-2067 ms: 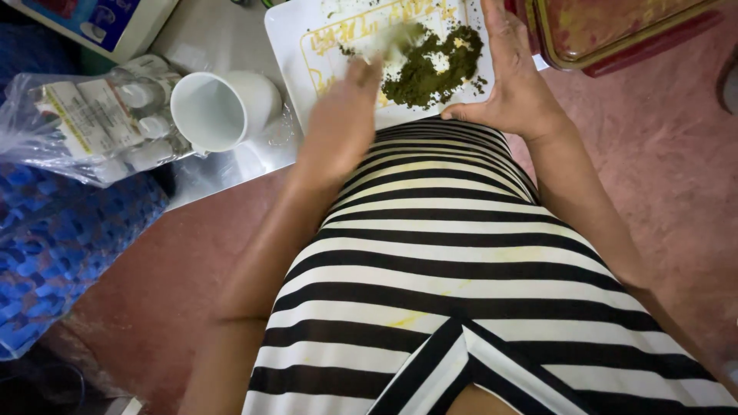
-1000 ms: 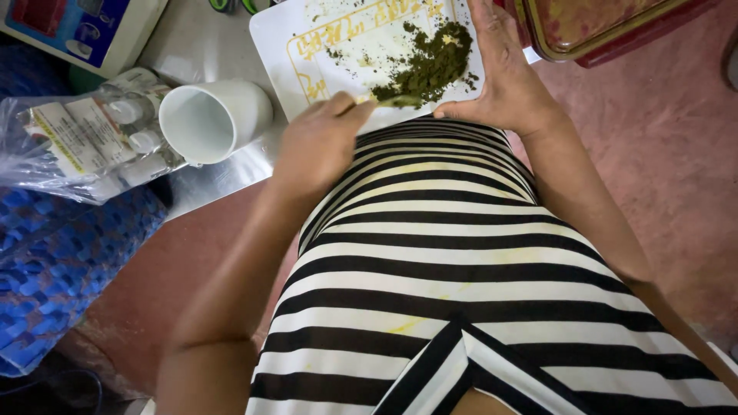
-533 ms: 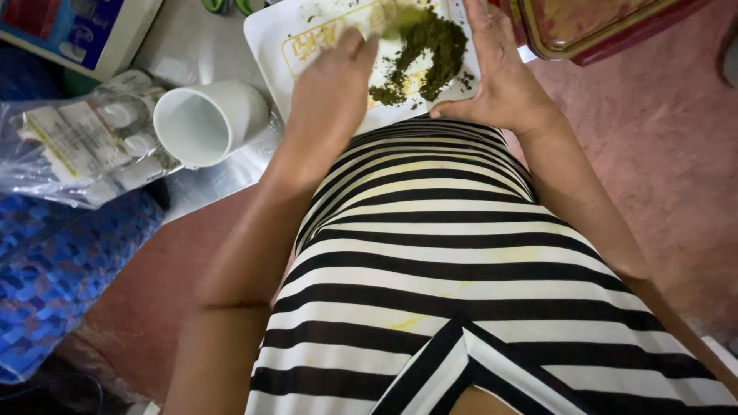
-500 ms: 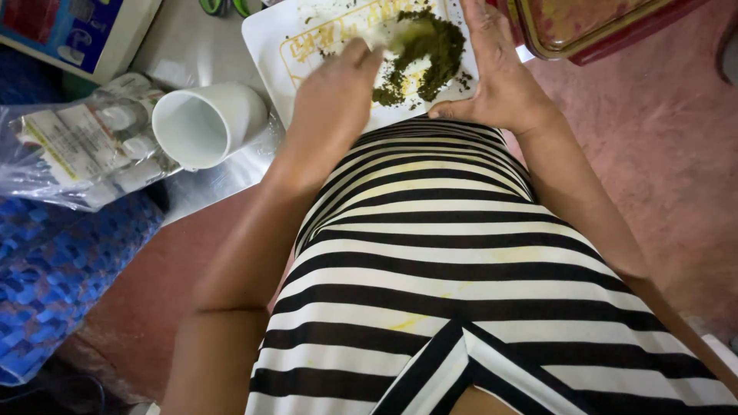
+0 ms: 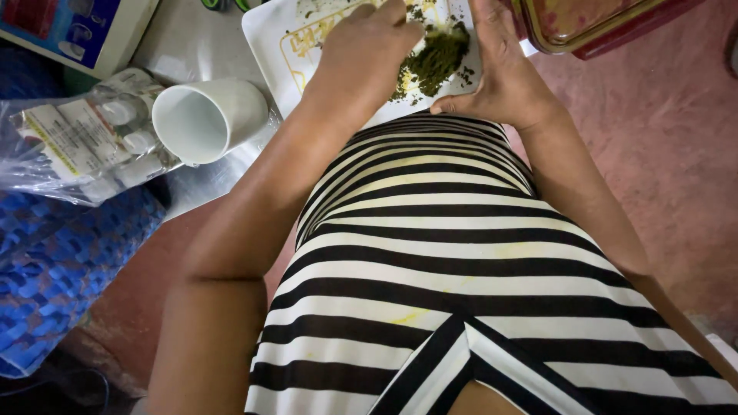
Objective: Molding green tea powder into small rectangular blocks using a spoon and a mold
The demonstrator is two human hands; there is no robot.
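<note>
Green chopped herb heap [image 5: 437, 60], apparently loose, on white board [image 5: 269, 38].

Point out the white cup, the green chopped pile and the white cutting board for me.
white cup [image 5: 201, 121], head view, on its inner wall.
green chopped pile [image 5: 440, 58], head view, on its middle.
white cutting board [image 5: 270, 38], head view, on its bare left part.

The person wears a dress [image 5: 461, 261] with black and white stripes and a few small yellow stains. Both arms are bare, with no sleeves.

The left hand [image 5: 361, 58] presses into chopped green herbs [image 5: 437, 58] on a white tray [image 5: 269, 34], the right hand [image 5: 503, 77] bracing beside them.
</note>
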